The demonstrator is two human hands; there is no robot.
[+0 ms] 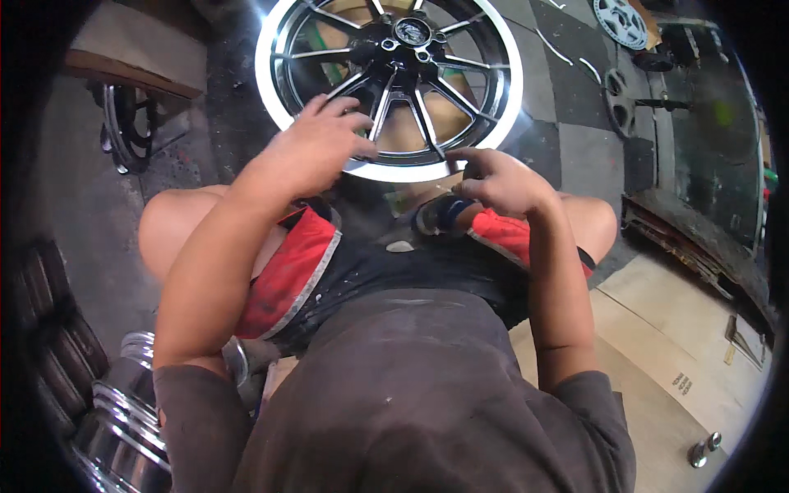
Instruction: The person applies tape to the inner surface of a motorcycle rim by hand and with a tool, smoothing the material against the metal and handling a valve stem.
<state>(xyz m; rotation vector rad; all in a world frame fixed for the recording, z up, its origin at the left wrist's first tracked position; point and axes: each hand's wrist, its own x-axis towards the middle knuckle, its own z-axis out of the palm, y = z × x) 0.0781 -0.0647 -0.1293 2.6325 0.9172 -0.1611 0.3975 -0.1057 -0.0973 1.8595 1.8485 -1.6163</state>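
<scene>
A black-and-silver alloy wheel [393, 170] lies face up in front of me, with a bright polished lip and slim spokes around a dark hub. Over its near left part is my left hand [316, 144], its fingers apart above the lip and spokes, slightly blurred and holding nothing. At the near right edge, my right hand [505, 182] has its forefinger laid over the lip and its thumb just outside it, closed about the wheel's edge. Whether anything small sits between that thumb and forefinger is hard to make out.
Stacked silver rims [123, 431] and dark rims [62, 353] stand at lower left. A wooden-edged table [136, 66] holds the upper left. Flat cardboard [649, 337] lies at right, near a dark panel [707, 140]. A grey wheel cover [620, 23] lies upper right. My bent knees flank the wheel's near side.
</scene>
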